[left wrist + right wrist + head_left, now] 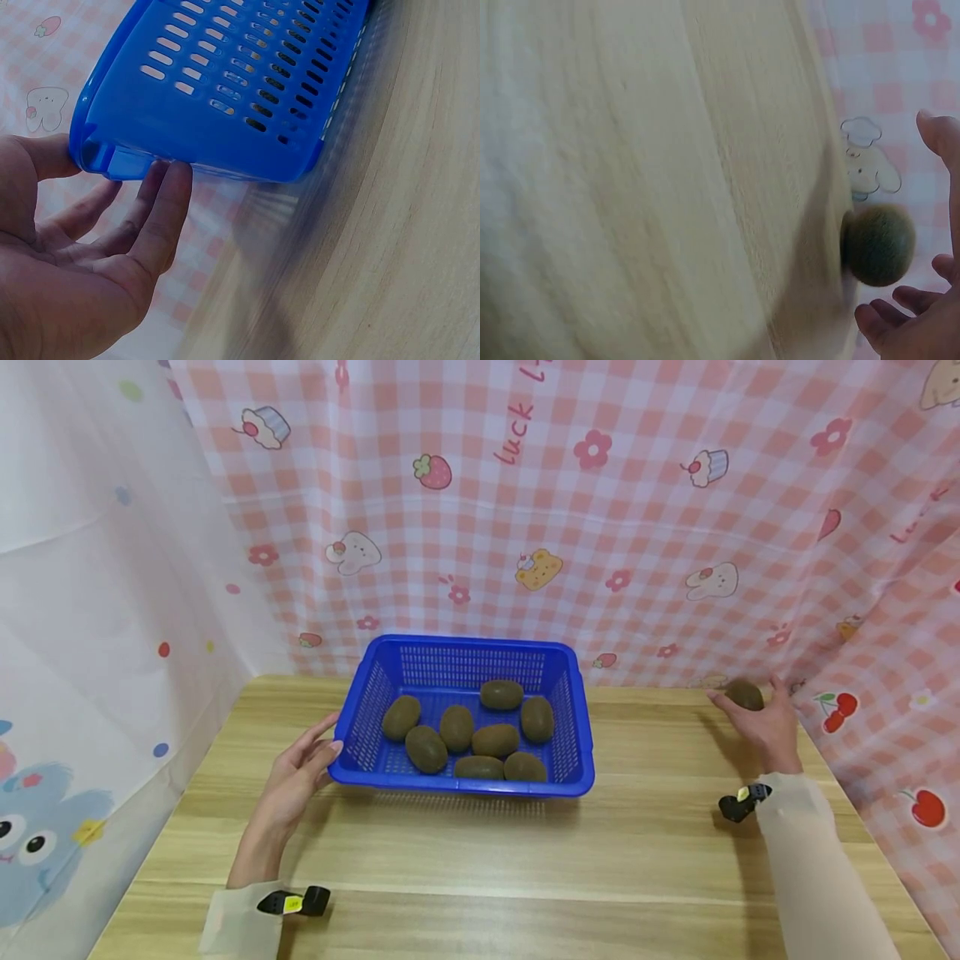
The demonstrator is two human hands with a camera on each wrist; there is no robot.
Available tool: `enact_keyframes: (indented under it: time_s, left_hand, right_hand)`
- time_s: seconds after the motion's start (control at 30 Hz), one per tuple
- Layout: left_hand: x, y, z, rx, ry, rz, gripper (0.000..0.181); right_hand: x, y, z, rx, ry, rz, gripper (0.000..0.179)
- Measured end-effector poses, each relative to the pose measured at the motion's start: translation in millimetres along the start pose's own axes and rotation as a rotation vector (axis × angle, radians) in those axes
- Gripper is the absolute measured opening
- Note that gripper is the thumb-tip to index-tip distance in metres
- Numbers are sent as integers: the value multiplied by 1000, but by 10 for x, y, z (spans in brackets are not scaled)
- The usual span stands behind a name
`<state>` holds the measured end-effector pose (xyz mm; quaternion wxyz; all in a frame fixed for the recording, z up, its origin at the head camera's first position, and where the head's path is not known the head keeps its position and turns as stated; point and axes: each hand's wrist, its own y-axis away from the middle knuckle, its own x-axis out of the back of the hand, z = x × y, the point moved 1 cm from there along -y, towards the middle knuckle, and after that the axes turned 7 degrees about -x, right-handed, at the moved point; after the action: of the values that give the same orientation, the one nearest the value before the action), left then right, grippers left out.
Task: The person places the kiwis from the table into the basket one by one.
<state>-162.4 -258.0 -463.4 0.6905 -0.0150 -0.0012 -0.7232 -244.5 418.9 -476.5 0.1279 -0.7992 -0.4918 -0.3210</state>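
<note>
My left hand (294, 781) grips the left end of a blue plastic basket (468, 644). In the left wrist view, the thumb lies on the basket rim and the other fingers reach under it. Several brown kiwis (457, 728) lie on the basket floor. Far to the right, my right hand (771, 727) is at a single kiwi (745, 694) by the table's back edge. The right wrist view shows this kiwi (883, 245) on the tabletop, between the widely spread thumb and fingers, with a visible gap around it.
The wooden table (660, 852) runs beneath everything. A pink checked curtain (480, 535) hangs behind its back edge and along the right, and a white curtain (97, 568) hangs at the left. Each sleeve carries a small black wrist camera.
</note>
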Motion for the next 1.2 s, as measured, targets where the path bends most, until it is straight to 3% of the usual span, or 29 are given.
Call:
enact_keyframes:
  time_s: [0.2, 0.53, 0.83, 1.2]
  left_hand:
    - [-1, 1, 3, 3, 2, -1, 61]
    - [-9, -13, 10, -5, 3, -7, 61]
    - [-7, -9, 11, 3, 8, -2, 60]
    - [10, -18, -26, 2, 41, 1, 60]
  right_hand:
    - [30, -66, 49, -54, 1, -20, 118]
    - [37, -126, 83, -12, 118, 27, 77]
    - [39, -102, 79, -4, 136, 49, 76]
    - [-57, 55, -23, 22, 67, 19, 78]
